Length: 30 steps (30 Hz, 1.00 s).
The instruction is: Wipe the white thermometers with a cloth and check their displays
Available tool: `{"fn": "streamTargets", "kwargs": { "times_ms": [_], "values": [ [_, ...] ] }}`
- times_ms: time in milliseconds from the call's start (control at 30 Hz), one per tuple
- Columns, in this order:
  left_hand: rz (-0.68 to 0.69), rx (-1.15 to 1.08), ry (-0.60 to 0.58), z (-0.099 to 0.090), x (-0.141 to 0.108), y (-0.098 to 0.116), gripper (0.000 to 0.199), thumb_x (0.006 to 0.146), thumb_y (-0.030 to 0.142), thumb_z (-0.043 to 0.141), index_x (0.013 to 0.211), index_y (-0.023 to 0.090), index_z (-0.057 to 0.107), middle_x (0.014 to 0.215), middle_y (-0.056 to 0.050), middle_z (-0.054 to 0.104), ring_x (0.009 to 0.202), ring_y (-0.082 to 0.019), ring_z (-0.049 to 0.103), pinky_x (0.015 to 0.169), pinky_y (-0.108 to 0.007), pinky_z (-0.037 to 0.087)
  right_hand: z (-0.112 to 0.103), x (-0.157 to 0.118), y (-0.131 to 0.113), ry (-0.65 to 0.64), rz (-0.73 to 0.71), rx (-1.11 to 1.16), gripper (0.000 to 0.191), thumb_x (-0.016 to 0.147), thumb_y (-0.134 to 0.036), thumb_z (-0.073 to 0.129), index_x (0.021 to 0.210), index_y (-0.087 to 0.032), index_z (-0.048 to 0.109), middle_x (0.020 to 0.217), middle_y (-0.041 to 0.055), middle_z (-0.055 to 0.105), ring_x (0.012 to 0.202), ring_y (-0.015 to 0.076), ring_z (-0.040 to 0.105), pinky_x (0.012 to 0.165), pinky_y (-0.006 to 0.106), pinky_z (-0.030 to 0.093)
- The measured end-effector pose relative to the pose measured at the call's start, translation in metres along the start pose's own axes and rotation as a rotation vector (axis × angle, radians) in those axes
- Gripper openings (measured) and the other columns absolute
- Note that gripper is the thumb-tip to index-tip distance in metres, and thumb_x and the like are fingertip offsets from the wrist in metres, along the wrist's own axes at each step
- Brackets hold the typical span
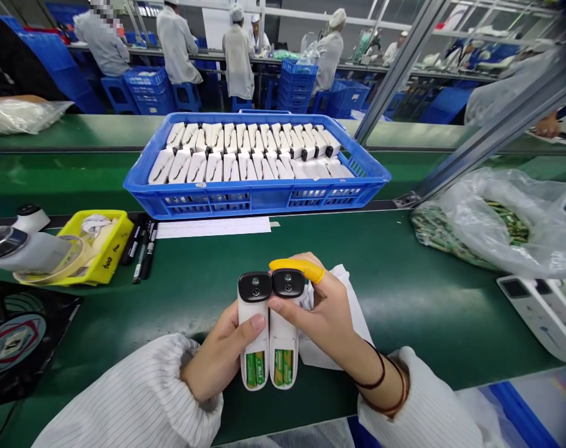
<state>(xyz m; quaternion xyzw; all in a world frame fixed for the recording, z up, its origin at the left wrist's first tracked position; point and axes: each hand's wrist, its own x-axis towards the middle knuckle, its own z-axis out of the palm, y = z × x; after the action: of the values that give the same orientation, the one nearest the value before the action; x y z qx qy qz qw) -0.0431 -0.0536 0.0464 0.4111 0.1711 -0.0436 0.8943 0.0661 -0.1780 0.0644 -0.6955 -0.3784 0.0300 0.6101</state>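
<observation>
Two white handheld devices with glossy black heads stand side by side in front of me, touching. Their battery bays are uncovered, with green batteries in each. My left hand (229,345) is closed around the left white device (253,323), its thumb across the front. My right hand (322,305) grips the right white device (283,330) near its black head, thumb in front and a yellow finger cot (301,269) on one finger over the top. Behind and under the right hand lies a white cloth or paper sheet (355,311), partly hidden.
A blue crate (264,198) holds rows of similar white devices. Left are a yellow bin (93,249), black markers (145,252) and a grey-white container (35,249). Right are a plastic bag (502,218) with green items and white devices (539,317). A metal post (399,74) rises behind; people work beyond.
</observation>
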Motion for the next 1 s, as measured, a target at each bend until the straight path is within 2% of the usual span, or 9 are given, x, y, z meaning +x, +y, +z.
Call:
{"fn": "streamTargets", "kwargs": {
  "times_ms": [167, 267, 467, 600, 667, 733, 867, 933, 1000],
  "values": [
    [-0.075, -0.039, -0.119, -0.003, 0.002, 0.007, 0.040, 0.080, 0.040, 0.075, 0.112, 0.017, 0.067, 0.090, -0.008, 0.073, 0.088, -0.024, 0.070, 0.076, -0.032, 0.056, 0.002, 0.000, 0.002, -0.025, 0.095, 0.090, 0.024, 0.081, -0.027, 0.073, 0.103, -0.025, 0.064, 0.106, 0.0030, 0.062, 0.101, 0.0229, 0.059, 0.090, 0.039, 0.048],
    [-0.146, -0.090, -0.194, -0.003, 0.004, 0.012, 0.035, 0.083, 0.039, 0.071, 0.109, 0.015, 0.069, 0.093, -0.010, 0.074, 0.093, -0.025, 0.070, 0.082, -0.033, 0.055, 0.002, 0.001, 0.004, -0.072, 0.211, 0.191, 0.029, 0.083, -0.024, 0.070, 0.110, -0.027, 0.061, 0.107, 0.0009, 0.066, 0.100, 0.0214, 0.062, 0.091, 0.039, 0.050],
    [-0.209, -0.223, -0.352, -0.004, 0.005, 0.013, 0.048, 0.092, 0.049, 0.051, 0.125, 0.015, 0.061, 0.119, -0.015, 0.067, 0.116, -0.030, 0.060, 0.099, -0.041, 0.049, 0.001, 0.005, 0.003, -0.109, 0.363, 0.314, 0.026, 0.078, -0.030, 0.075, 0.103, -0.026, 0.067, 0.099, 0.0017, 0.068, 0.098, 0.0255, 0.065, 0.080, 0.039, 0.058],
    [-0.216, -0.275, -0.403, -0.003, 0.007, 0.013, 0.058, 0.097, 0.055, 0.032, 0.130, 0.016, 0.058, 0.120, -0.015, 0.067, 0.120, -0.030, 0.058, 0.104, -0.043, 0.044, 0.003, 0.007, 0.003, -0.064, 0.384, 0.336, 0.024, 0.076, -0.029, 0.077, 0.098, -0.026, 0.068, 0.093, 0.0009, 0.068, 0.096, 0.0249, 0.066, 0.073, 0.035, 0.060],
    [-0.226, -0.287, -0.407, -0.003, 0.008, 0.013, 0.060, 0.097, 0.057, 0.029, 0.130, 0.016, 0.058, 0.119, -0.014, 0.068, 0.120, -0.029, 0.058, 0.104, -0.042, 0.044, 0.004, 0.007, 0.004, -0.051, 0.389, 0.344, 0.024, 0.075, -0.029, 0.077, 0.097, -0.025, 0.068, 0.093, 0.0012, 0.068, 0.096, 0.0252, 0.066, 0.069, 0.033, 0.060],
    [-0.241, -0.286, -0.407, -0.003, 0.009, 0.014, 0.061, 0.096, 0.058, 0.031, 0.130, 0.014, 0.058, 0.121, -0.014, 0.067, 0.120, -0.028, 0.058, 0.103, -0.040, 0.045, 0.004, 0.006, 0.005, -0.046, 0.397, 0.351, 0.025, 0.075, -0.031, 0.077, 0.097, -0.024, 0.068, 0.095, 0.0016, 0.068, 0.094, 0.0246, 0.066, 0.063, 0.031, 0.059],
    [-0.270, -0.277, -0.389, -0.002, 0.010, 0.016, 0.056, 0.094, 0.057, 0.043, 0.128, 0.015, 0.059, 0.119, -0.012, 0.068, 0.120, -0.028, 0.058, 0.103, -0.039, 0.045, 0.004, 0.005, 0.009, -0.050, 0.457, 0.375, 0.028, 0.077, -0.035, 0.077, 0.100, -0.025, 0.067, 0.091, 0.0006, 0.067, 0.070, 0.0171, 0.065, 0.045, 0.022, 0.050],
    [-0.279, -0.273, -0.373, -0.001, 0.010, 0.018, 0.052, 0.093, 0.055, 0.049, 0.126, 0.015, 0.060, 0.115, -0.011, 0.070, 0.117, -0.027, 0.060, 0.102, -0.039, 0.045, 0.005, 0.005, 0.010, -0.043, 0.454, 0.386, 0.027, 0.077, -0.036, 0.076, 0.100, -0.024, 0.067, 0.093, 0.0008, 0.067, 0.072, 0.0170, 0.065, 0.047, 0.023, 0.050],
    [-0.284, -0.258, -0.349, -0.002, 0.009, 0.019, 0.047, 0.093, 0.049, 0.053, 0.122, 0.013, 0.062, 0.112, -0.011, 0.071, 0.115, -0.028, 0.062, 0.099, -0.038, 0.048, 0.005, 0.005, 0.011, -0.037, 0.430, 0.381, 0.026, 0.077, -0.037, 0.076, 0.098, -0.024, 0.067, 0.097, 0.0013, 0.068, 0.081, 0.0198, 0.066, 0.054, 0.025, 0.054]
  ]
}}
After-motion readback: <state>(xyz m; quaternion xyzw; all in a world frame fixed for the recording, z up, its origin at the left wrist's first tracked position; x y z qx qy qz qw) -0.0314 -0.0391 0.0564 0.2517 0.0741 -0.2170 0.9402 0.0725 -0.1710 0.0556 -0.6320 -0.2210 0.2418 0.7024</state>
